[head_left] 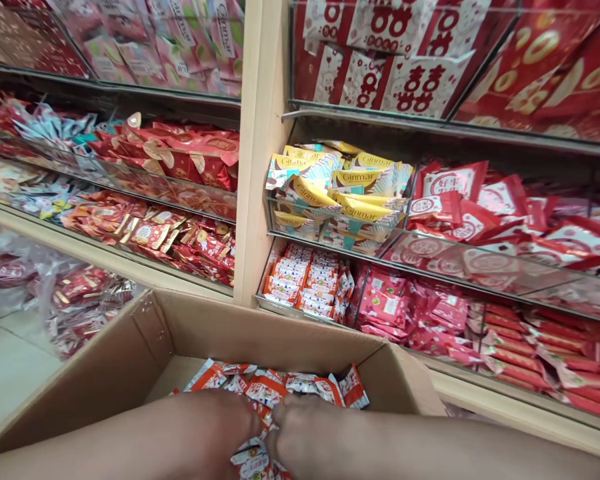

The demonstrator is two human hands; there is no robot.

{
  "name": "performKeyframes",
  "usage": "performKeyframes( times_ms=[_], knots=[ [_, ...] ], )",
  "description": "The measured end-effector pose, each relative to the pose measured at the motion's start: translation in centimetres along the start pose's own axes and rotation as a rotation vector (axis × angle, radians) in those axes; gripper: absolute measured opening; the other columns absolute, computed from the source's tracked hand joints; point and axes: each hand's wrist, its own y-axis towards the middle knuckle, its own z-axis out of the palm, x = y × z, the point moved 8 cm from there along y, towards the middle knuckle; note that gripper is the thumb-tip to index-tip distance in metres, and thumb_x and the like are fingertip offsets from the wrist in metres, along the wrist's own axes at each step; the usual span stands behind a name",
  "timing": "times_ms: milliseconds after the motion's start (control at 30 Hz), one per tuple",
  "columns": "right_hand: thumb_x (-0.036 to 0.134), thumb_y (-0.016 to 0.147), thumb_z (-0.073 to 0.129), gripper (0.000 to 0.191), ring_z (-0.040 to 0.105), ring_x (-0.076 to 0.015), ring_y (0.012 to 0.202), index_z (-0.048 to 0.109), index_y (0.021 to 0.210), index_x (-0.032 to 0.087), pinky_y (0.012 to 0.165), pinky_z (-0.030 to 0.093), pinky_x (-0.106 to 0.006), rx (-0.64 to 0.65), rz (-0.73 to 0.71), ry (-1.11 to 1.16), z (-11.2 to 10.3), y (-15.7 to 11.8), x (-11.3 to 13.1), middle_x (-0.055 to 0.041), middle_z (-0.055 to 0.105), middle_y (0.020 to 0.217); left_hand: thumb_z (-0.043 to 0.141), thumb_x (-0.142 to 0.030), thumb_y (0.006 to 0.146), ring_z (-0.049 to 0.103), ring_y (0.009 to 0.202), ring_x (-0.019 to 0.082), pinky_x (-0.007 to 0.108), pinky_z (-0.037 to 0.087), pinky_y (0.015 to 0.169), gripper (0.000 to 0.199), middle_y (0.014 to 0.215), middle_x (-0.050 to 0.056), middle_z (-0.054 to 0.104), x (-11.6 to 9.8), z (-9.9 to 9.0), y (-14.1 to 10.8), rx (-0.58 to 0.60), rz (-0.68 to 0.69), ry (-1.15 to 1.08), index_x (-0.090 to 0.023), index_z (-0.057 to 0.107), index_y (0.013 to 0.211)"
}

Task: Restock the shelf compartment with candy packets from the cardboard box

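Observation:
Both of my hands are down inside an open cardboard box (220, 327), side by side among small orange, white and blue wrapped packets (267, 387). My left hand (230, 420) reaches in from the left, blurred, with its fingers hidden from view. My right hand (300, 430) comes from the right, its fingers curled down against packets near the box's middle. Between and below the hands lie more packets (254, 460). What the right fingers hold, if anything, is hidden.
Behind the box, shelves hold yellow packets (363, 180), red packets (450, 187) and a neat bin of orange-white packets (305, 280). A wooden upright (260, 153) divides the shelves. Plastic bags of red packets (83, 300) sit on the floor at left.

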Motion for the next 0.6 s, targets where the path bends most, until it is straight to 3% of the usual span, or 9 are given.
performKeyframes(
  times_ms=[67, 133, 267, 400, 500, 600],
  knots=[
    [0.028, 0.065, 0.067, 0.029, 0.057, -0.023, 0.082, 0.064, 0.091, 0.013, 0.059, 0.049, -0.03, 0.162, 0.03, -0.015, 3.0, 1.4, 0.1, -0.0108, 0.062, 0.089, 0.06, -0.022, 0.061, 0.062, 0.086, 0.038, 0.05, 0.048, 0.072, 0.039, 0.095, 0.016, 0.068, -0.8, -0.2, -0.3, 0.075, 0.012, 0.086, -0.021, 0.067, 0.099],
    [0.026, 0.068, 0.065, 0.032, 0.057, -0.0261, 0.087, 0.063, 0.098, 0.015, 0.058, 0.05, -0.032, 0.185, 0.097, -0.035, 4.2, 2.2, -0.3, -0.0124, 0.059, 0.099, 0.058, -0.023, 0.064, 0.061, 0.091, 0.037, 0.049, 0.047, 0.076, 0.041, 0.099, 0.017, 0.067, -1.4, -0.7, -0.6, 0.103, 0.02, 0.096, -0.02, 0.064, 0.104],
    [0.021, 0.077, 0.055, 0.024, 0.061, -0.0265, 0.083, 0.064, 0.098, 0.013, 0.055, 0.052, -0.034, 0.196, 0.124, -0.042, 5.2, 2.8, -0.2, -0.0151, 0.061, 0.096, 0.059, -0.024, 0.064, 0.062, 0.085, 0.038, 0.05, 0.048, 0.071, 0.039, 0.096, 0.016, 0.068, -1.5, -1.1, -1.1, 0.138, -0.006, 0.063, -0.021, 0.065, 0.102],
    [0.014, 0.072, 0.061, 0.018, 0.063, -0.0266, 0.078, 0.067, 0.088, 0.012, 0.048, 0.052, -0.034, 0.276, 0.082, 0.002, 6.5, 3.5, 0.4, -0.0157, 0.065, 0.088, 0.06, -0.026, 0.063, 0.062, 0.087, 0.039, 0.05, 0.048, 0.071, 0.04, 0.098, 0.016, 0.067, -1.2, -0.9, -1.0, 0.135, -0.034, 0.08, -0.022, 0.066, 0.102],
    [0.011, 0.069, 0.062, 0.011, 0.063, -0.0267, 0.078, 0.067, 0.078, 0.013, 0.048, 0.052, -0.033, 0.228, 0.141, 0.001, 6.8, 4.2, 0.0, -0.0168, 0.066, 0.087, 0.06, -0.027, 0.062, 0.061, 0.091, 0.038, 0.049, 0.048, 0.074, 0.041, 0.1, 0.015, 0.067, -1.1, -0.7, -1.0, 0.149, -0.045, 0.102, -0.023, 0.065, 0.103],
    [0.014, 0.069, 0.063, 0.007, 0.064, -0.0265, 0.074, 0.067, 0.074, 0.014, 0.051, 0.051, -0.034, 0.286, 0.18, 0.021, 6.5, 3.6, -0.4, -0.0154, 0.067, 0.082, 0.062, -0.027, 0.061, 0.061, 0.089, 0.039, 0.05, 0.047, 0.073, 0.042, 0.1, 0.015, 0.067, -0.8, -0.9, -1.2, 0.133, -0.053, 0.074, -0.023, 0.065, 0.102]
  ],
)
